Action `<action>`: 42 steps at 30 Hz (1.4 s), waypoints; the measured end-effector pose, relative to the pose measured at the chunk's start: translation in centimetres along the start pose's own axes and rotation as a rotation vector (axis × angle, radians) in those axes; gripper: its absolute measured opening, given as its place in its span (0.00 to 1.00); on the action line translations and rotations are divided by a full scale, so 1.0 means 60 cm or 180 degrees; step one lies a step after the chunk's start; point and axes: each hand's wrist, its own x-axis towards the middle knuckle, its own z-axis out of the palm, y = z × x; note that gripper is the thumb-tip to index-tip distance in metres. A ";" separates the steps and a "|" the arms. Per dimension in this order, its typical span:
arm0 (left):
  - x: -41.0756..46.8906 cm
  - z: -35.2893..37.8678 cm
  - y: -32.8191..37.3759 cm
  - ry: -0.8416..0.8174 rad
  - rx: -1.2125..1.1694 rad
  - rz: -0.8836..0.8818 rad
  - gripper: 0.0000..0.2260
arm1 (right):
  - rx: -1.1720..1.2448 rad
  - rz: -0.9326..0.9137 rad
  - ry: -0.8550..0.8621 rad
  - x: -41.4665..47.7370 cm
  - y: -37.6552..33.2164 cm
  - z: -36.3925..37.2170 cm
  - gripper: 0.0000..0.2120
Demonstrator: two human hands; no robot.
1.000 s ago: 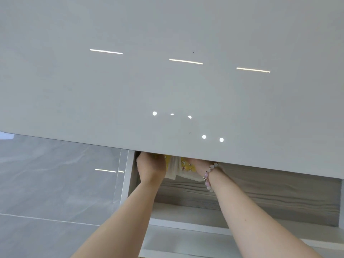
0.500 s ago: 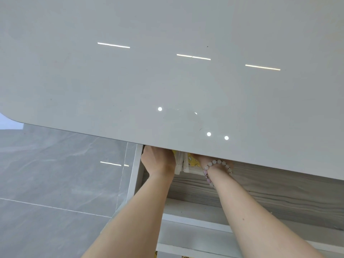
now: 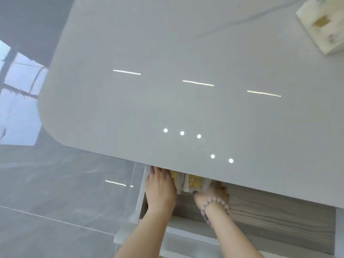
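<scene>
Head view: drawer [image 3: 260,211] is pulled open under the glossy tabletop [image 3: 186,108]. The yellow-printed packet [image 3: 191,183] sits at the drawer's far left end, between both hands. Left hand [image 3: 160,189] lies flat against the packet's side, fingers straight. Right hand [image 3: 214,192], beaded bracelet [image 3: 216,202] at the wrist, touches the other side; can't tell how its fingers lie, since the table edge covers them.

My read: mid-handling, drawer not yet shut. Most of the packet is hidden and its print is unreadable.

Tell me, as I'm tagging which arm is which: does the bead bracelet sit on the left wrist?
No, the bead bracelet circles the wrist of the right hand; the left hand has a bare wrist.
</scene>
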 end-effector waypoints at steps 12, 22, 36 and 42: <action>-0.134 -0.665 -0.104 0.0957 -0.0333 -0.0175 0.15 | -0.1521 -0.2343 0.1630 -0.582 -0.285 -0.372 0.18; -0.354 -0.973 -0.401 0.2267 -0.0225 -0.0929 0.17 | -0.2784 -0.4977 0.2773 -0.988 -0.524 -0.202 0.21; -0.759 -0.898 -0.942 0.2221 0.0086 -0.3088 0.19 | -0.3413 -0.6871 0.1621 -1.306 -0.581 0.432 0.23; -0.892 -0.824 -1.081 0.2250 -0.0393 -0.4084 0.21 | -0.3966 -0.7482 0.1021 -1.385 -0.574 0.645 0.20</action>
